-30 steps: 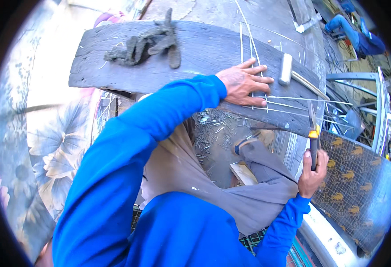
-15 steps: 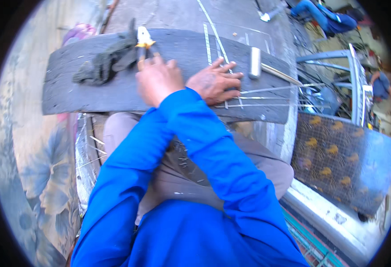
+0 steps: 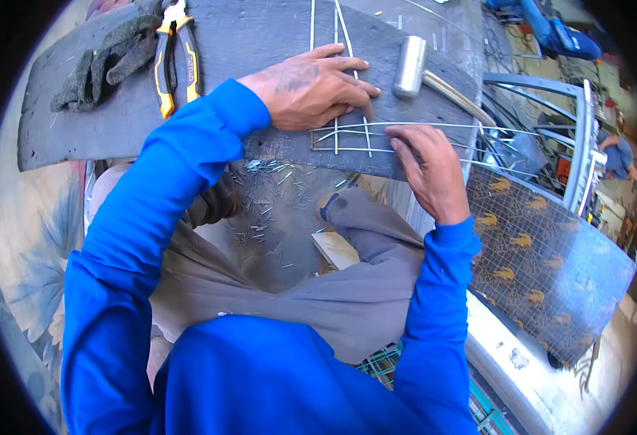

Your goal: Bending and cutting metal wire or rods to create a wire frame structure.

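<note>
Thin metal rods [image 3: 336, 138] lie crossed on the dark wooden board [image 3: 260, 152], forming an open grid near its front edge. My left hand [image 3: 311, 87] rests flat over the upright rods, its fingers stretched out and somewhat apart. At the right side of the grid my right hand [image 3: 434, 170] has its thumb and forefinger closed at the long sideways rods, seeming to pinch one of them; its other fingers curl under. Left of my left hand lie pliers [image 3: 162, 69] with black and yellow handles. A metal-headed hammer [image 3: 410, 67] lies beyond my right hand.
A dark grey glove [image 3: 104, 65] lies on the board's left part. Many short metal offcuts [image 3: 260, 210] litter the ground between my legs. To the right stand a blue-grey metal frame [image 3: 576, 145] and a patterned panel [image 3: 528, 254]. Another person [image 3: 547, 32] is at the far right.
My crossed arms have uncrossed. The right hand has left the pliers and moved right to the rods. The left hand stays on the rods; the view has shifted.
</note>
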Demonstrator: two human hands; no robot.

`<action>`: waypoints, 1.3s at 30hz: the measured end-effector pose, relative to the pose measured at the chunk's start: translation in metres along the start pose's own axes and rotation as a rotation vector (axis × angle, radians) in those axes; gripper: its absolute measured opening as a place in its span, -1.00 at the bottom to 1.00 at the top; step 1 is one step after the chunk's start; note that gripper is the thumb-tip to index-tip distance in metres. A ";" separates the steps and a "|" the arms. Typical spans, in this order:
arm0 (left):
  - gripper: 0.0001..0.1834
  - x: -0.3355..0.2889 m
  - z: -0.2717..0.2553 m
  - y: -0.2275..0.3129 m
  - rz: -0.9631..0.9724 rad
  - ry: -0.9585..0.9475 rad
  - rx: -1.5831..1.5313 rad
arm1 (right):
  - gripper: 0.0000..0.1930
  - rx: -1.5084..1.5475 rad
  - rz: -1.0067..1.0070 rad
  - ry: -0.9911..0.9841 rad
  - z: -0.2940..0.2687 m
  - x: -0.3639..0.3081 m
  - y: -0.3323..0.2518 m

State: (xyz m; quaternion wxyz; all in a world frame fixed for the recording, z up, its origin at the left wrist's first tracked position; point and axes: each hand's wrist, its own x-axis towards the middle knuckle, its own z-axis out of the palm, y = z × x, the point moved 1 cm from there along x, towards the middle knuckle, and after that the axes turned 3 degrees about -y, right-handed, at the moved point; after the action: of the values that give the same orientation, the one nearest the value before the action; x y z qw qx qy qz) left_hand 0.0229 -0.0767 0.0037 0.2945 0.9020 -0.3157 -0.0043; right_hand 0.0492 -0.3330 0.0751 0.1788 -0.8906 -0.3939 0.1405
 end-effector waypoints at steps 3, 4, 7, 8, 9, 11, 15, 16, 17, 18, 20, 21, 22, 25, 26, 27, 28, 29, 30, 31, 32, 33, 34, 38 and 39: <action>-0.69 0.003 -0.007 0.001 0.002 -0.036 -0.018 | -0.82 0.026 -0.029 0.068 0.002 0.002 -0.003; -0.67 0.001 -0.004 -0.003 0.053 0.052 -0.030 | -0.83 0.005 -0.009 0.066 0.003 0.004 -0.004; -0.70 0.005 -0.005 -0.009 0.032 0.056 0.002 | -0.86 -0.028 0.000 0.097 0.008 0.005 -0.005; -0.69 0.007 -0.005 -0.009 -0.019 0.045 0.037 | -0.87 -0.061 0.025 0.095 0.010 0.005 -0.007; -0.69 0.007 -0.006 -0.010 -0.023 0.038 0.038 | -0.87 -0.094 0.048 0.098 0.012 0.005 -0.008; -0.69 0.006 -0.008 -0.010 -0.011 0.065 0.049 | -0.88 -0.064 0.070 0.114 0.017 0.007 -0.010; -0.58 0.017 -0.025 -0.007 -0.024 -0.158 -0.200 | -0.89 -0.067 0.062 0.127 0.016 0.005 -0.005; -0.60 0.015 -0.025 -0.007 0.009 -0.107 -0.185 | -0.89 -0.067 0.062 0.124 0.015 0.006 -0.005; -0.61 0.014 -0.025 -0.007 0.043 -0.056 -0.171 | -0.89 -0.051 0.058 0.113 0.014 0.007 -0.005; -0.61 0.012 -0.023 -0.008 0.041 -0.055 -0.172 | -0.89 -0.032 0.052 0.103 0.014 0.008 -0.005; -0.61 0.010 -0.020 -0.011 0.086 0.020 -0.209 | -0.89 -0.005 0.046 0.092 0.014 0.011 -0.003; -0.61 0.011 -0.022 -0.009 0.090 0.021 -0.213 | -0.89 0.020 0.044 0.082 0.014 0.011 -0.002; -0.63 0.012 -0.025 -0.007 0.077 0.000 -0.227 | -0.89 0.017 0.048 0.081 0.014 0.010 -0.002; -0.65 0.013 -0.026 -0.007 0.071 -0.014 -0.240 | -0.89 0.089 0.121 0.049 0.012 0.010 -0.003; -0.67 0.012 -0.025 -0.008 0.080 -0.009 -0.240 | -0.88 0.041 0.108 0.040 0.010 0.010 -0.005; -0.67 0.012 -0.025 -0.007 0.079 -0.008 -0.240 | -0.88 -0.006 0.096 0.030 0.009 0.010 -0.006; -0.71 0.012 -0.024 -0.006 0.047 -0.012 -0.290 | -0.88 -0.006 0.095 0.029 0.008 0.010 -0.005; -0.75 0.012 -0.022 -0.006 0.016 -0.016 -0.341 | -0.88 0.002 0.084 0.029 0.008 0.010 -0.005; -0.75 0.010 -0.018 -0.008 0.014 -0.015 -0.341 | -0.88 0.011 0.072 0.028 0.008 0.010 -0.005; -0.71 0.008 -0.011 -0.011 0.050 0.047 -0.233 | -0.88 0.012 0.070 0.026 0.008 0.010 -0.005; -0.68 0.005 -0.006 -0.012 0.087 0.109 -0.125 | -0.88 0.030 0.075 0.019 0.008 0.011 -0.005; -0.68 0.005 -0.003 -0.012 0.089 0.109 -0.127 | -0.88 0.046 0.085 0.012 0.009 0.011 -0.005; -0.68 0.004 -0.001 -0.013 0.116 0.168 -0.140 | -0.88 0.045 0.088 0.012 0.009 0.011 -0.004; -0.69 0.003 -0.001 -0.013 0.130 0.224 -0.155 | -0.89 0.157 0.140 -0.005 0.013 0.009 -0.002; -0.69 0.003 -0.001 -0.014 0.128 0.223 -0.156 | -0.89 0.173 0.150 -0.004 0.014 0.009 -0.002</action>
State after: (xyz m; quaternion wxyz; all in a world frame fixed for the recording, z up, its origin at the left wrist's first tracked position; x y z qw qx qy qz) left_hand 0.0328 -0.0694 -0.0025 0.3968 0.8491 -0.3367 0.0905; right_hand 0.0482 -0.3221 0.0629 0.2431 -0.8986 -0.3129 0.1886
